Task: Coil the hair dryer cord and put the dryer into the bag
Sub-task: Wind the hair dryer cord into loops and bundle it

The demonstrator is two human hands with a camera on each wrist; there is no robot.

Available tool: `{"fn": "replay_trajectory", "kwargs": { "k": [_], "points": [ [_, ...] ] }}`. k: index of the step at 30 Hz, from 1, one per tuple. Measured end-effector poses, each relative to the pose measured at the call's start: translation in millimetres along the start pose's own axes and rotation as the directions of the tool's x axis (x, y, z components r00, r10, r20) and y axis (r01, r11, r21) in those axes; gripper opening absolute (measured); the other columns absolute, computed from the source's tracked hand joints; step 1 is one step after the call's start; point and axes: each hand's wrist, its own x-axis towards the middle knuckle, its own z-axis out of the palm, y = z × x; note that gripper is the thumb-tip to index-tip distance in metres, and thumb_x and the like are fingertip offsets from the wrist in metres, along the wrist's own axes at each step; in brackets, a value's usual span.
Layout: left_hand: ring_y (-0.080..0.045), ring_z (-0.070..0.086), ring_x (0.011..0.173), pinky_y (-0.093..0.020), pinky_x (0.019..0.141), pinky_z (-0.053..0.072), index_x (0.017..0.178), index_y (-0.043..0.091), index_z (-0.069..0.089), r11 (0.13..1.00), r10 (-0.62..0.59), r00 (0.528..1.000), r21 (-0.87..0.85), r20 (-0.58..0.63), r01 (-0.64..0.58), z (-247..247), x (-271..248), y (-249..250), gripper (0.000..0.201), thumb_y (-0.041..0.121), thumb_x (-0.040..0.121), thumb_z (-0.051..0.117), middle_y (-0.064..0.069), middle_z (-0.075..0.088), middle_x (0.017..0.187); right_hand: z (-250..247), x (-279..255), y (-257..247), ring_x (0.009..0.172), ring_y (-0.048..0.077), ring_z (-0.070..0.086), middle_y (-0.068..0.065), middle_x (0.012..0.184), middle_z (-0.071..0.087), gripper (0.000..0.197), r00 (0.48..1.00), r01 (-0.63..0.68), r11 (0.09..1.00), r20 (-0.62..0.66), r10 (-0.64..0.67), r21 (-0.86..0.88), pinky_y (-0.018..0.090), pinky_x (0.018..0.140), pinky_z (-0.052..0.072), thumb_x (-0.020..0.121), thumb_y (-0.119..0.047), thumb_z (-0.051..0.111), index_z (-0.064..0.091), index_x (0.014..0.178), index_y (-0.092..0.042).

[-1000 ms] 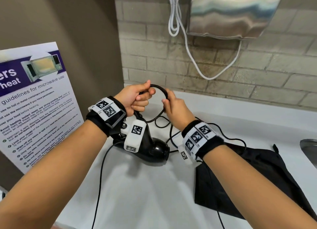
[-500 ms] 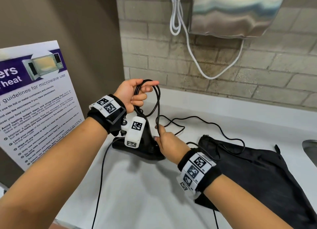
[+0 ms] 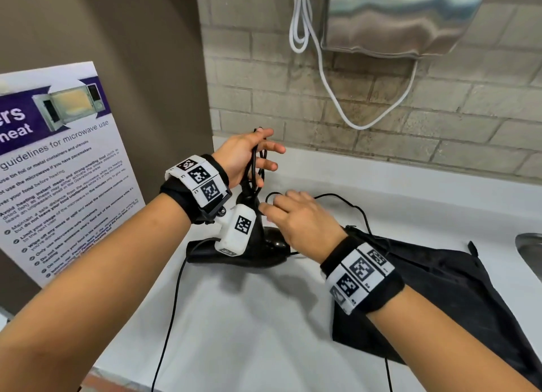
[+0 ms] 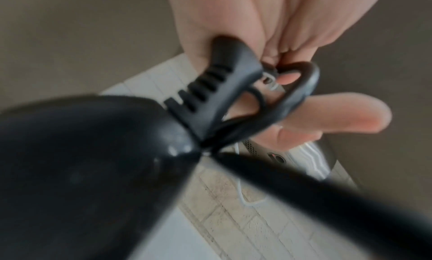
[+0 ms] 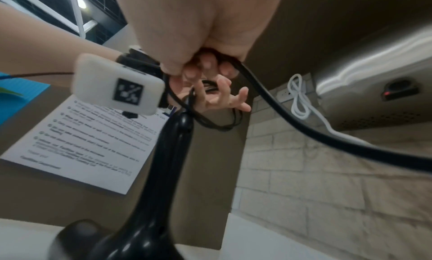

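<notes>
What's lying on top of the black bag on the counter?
A stretch of the black cord trails across the black bag's top corner. The right wrist covers the near corner, so anything there is hidden.

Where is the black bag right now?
In the head view, the black bag lies flat on the white counter at the right, beside the hair dryer, under the right wrist.
</notes>
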Motion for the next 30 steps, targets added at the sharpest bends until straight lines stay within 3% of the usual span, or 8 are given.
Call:
{"fn": "replay_trajectory", "kwargs": {
  "k": [4, 8, 11, 16, 21, 24, 27, 30],
  "points": [
    [-0.012, 0.056, 0.057, -0.018, 0.039, 0.043, 0.137, 0.012, 0.036, 0.999, 0.013, 0.998, 0.046, 0.062, -0.016, 7, -1, -2, 0.042, 0.031, 0.102, 0.025, 0.0, 0.059, 0.087, -14, 23, 13, 0.083, 0.022, 0.048, 0.002, 0.092, 0.05, 0.025, 0.992, 0.096, 0.981, -0.092, -0.082, 0.167, 0.032, 0.067, 0.043, 0.077, -0.008, 0.056, 0.052, 0.101, -0.015],
    [-0.011, 0.06, 0.052, -0.022, 0.046, 0.049, 0.095, 0.008, 0.059, 0.992, 0.033, 0.998, 0.122, 0.06, -0.041, 15, -6, -1, 0.031, 0.023, 0.1, 0.032, 0.004, 0.064, 0.061, -36, 51, 19, 0.078, 0.027, 0.056, 0.021, 0.101, 0.053, 0.032, 0.96, -0.203, 0.85, -0.071, 0.27, 0.486, 0.044, 0.065, 0.052, 0.086, -0.02, 0.045, 0.05, 0.108, 0.003],
    [-0.014, 0.049, 0.03, -0.017, 0.032, 0.031, 0.071, 0.008, 0.05, 0.996, 0.023, 0.994, 0.087, 0.102, -0.032, 17, -8, 0, 0.041, 0.026, 0.1, 0.027, 0.004, 0.05, 0.038, -40, 63, 29, 0.089, 0.017, 0.047, 0.016, 0.113, 0.045, 0.033, 0.932, -0.319, 0.813, 0.003, 0.364, 0.488, 0.043, 0.077, 0.049, 0.089, -0.02, 0.056, 0.05, 0.111, 0.003],
    [-0.006, 0.022, 0.02, -0.006, 0.029, 0.013, 0.041, 0.016, 0.04, 0.992, -0.114, 0.951, -0.012, 0.287, 0.122, 15, -7, 4, 0.078, 0.064, 0.091, 0.006, -0.002, 0.037, 0.042, -29, 72, 46, 0.116, 0.025, 0.043, 0.01, 0.128, 0.047, 0.047, 0.892, -0.451, 0.788, 0.19, 0.41, 0.419, 0.028, 0.094, 0.035, 0.088, -0.036, 0.056, 0.051, 0.126, -0.01],
    [0.0, 0.021, 0.026, -0.012, 0.031, 0.012, 0.076, 0.011, 0.054, 0.988, -0.048, 0.926, 0.156, 0.375, -0.012, 3, -7, 1, 0.02, 0.03, 0.079, 0.047, 0.009, 0.031, 0.039, -35, 66, 52, 0.069, 0.018, 0.046, 0.002, 0.066, 0.055, 0.075, 0.854, -0.517, 0.753, 0.307, 0.42, 0.407, 0.029, 0.065, 0.035, 0.072, -0.073, 0.024, 0.063, 0.083, -0.01],
    [0.0, 0.021, 0.026, -0.014, 0.034, 0.012, 0.076, 0.009, 0.06, 0.99, 0.035, 0.978, 0.125, 0.208, -0.062, -4, -4, -2, 0.015, 0.005, 0.087, 0.05, 0.012, 0.028, 0.036, -29, 61, 53, 0.049, 0.01, 0.05, 0.001, 0.055, 0.052, 0.034, 0.828, -0.551, 0.592, 0.298, 0.474, 0.588, 0.024, 0.055, 0.041, 0.093, -0.041, 0.043, 0.053, 0.07, -0.017],
    [-0.001, 0.022, 0.028, -0.013, 0.034, 0.017, 0.08, 0.008, 0.06, 0.983, 0.085, 0.991, 0.156, 0.106, -0.101, -9, -1, -5, 0.025, 0.01, 0.096, 0.041, 0.012, 0.025, 0.035, -20, 51, 52, 0.04, 0.003, 0.047, -0.002, 0.056, 0.052, 0.025, 0.801, -0.55, 0.442, 0.297, 0.519, 0.709, 0.022, 0.048, 0.043, 0.097, -0.02, 0.042, 0.049, 0.073, -0.021],
    [-0.002, 0.028, 0.031, -0.015, 0.04, 0.038, 0.087, 0.012, 0.063, 0.98, 0.087, 0.986, 0.168, 0.143, -0.111, -12, -1, -6, 0.031, 0.022, 0.099, 0.037, 0.012, 0.027, 0.039, -12, 46, 48, 0.043, 0.008, 0.048, -0.005, 0.062, 0.053, 0.02, 0.804, -0.539, 0.466, 0.262, 0.534, 0.702, 0.03, 0.048, 0.045, 0.099, -0.014, 0.037, 0.056, 0.095, -0.01]
  ]
}}
